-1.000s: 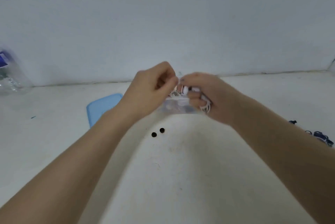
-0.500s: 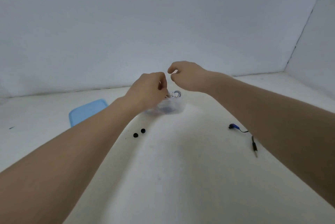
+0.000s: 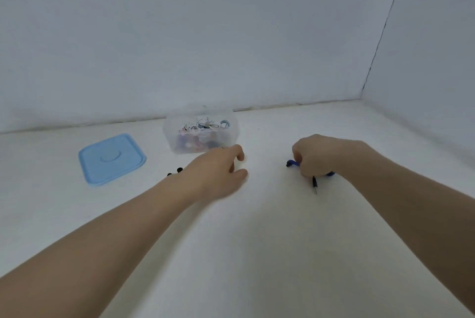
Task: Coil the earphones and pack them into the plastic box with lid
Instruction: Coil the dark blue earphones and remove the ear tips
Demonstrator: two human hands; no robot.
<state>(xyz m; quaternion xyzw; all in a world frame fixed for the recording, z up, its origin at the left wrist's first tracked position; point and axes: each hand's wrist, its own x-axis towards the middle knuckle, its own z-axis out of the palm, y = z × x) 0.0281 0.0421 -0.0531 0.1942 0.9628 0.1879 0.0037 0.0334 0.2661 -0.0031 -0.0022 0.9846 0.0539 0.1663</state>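
Blue earphones (image 3: 291, 163) under curled right hand (image 3: 318, 155), black plug (image 3: 314, 184) pointing to near desk (image 3: 257, 253) edge; left hand (image 3: 221, 171) relaxed, empty.

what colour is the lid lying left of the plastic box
Light blue. The lid lies flat on the table beside the clear box, plain in the head view.

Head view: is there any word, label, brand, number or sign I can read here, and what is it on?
None can be read.
Blue lid: only a raised curved mark, no letters.
Clear plastic box: no label visible; the coiled earphones inside show no legible print.
Blue earphones under the right hand: no visible text.
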